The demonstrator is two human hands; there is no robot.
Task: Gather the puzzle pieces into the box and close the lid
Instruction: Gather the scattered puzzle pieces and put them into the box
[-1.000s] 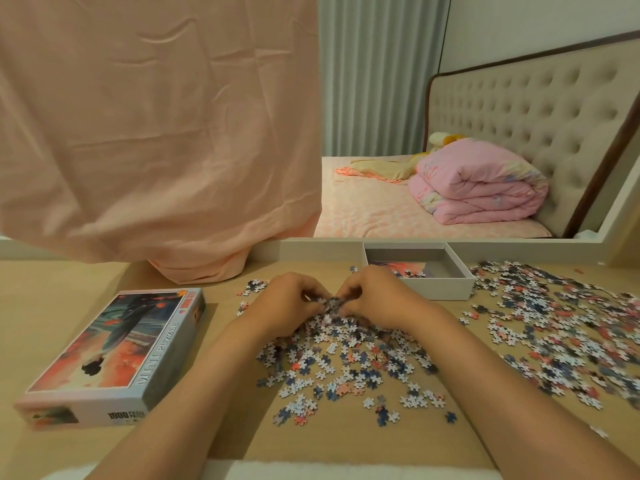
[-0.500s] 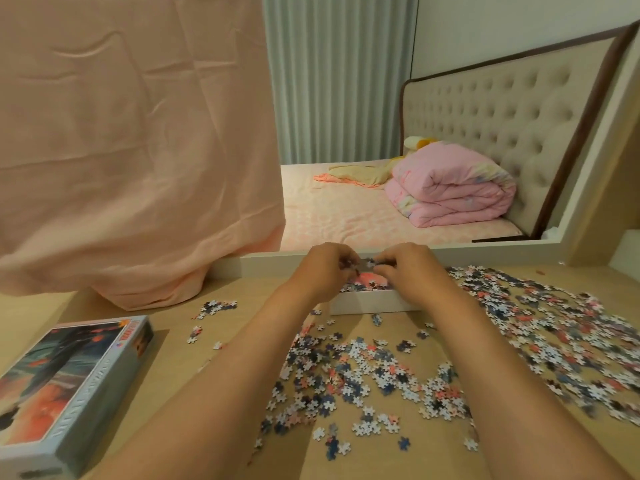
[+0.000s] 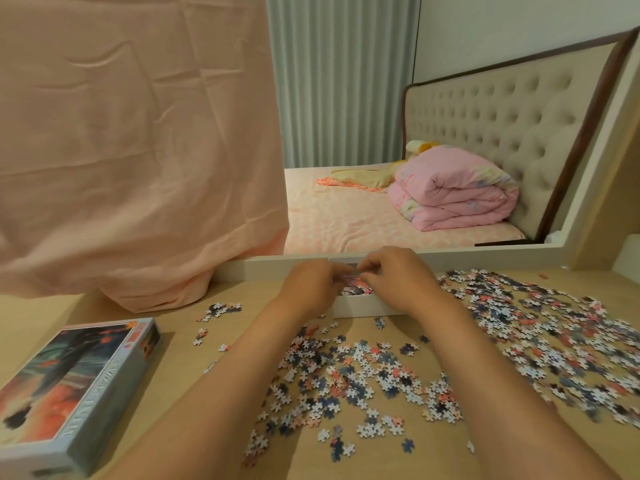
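Both hands, left (image 3: 313, 284) and right (image 3: 394, 278), hover together over the white box (image 3: 360, 304), fingers curled, seemingly pinching pieces, though blur hides the grip. Loose pieces (image 3: 349, 372) cover the table (image 3: 173, 355); the lid (image 3: 74, 386) lies at left.

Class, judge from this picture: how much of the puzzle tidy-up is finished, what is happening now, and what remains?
Done: a few pieces already lie in the white box. In hand: the left hand and right hand meet over the box; whether they grip pieces is hidden. Left: most of it. The near pile and the right spread still cover the table, and the lid lies apart on the left.
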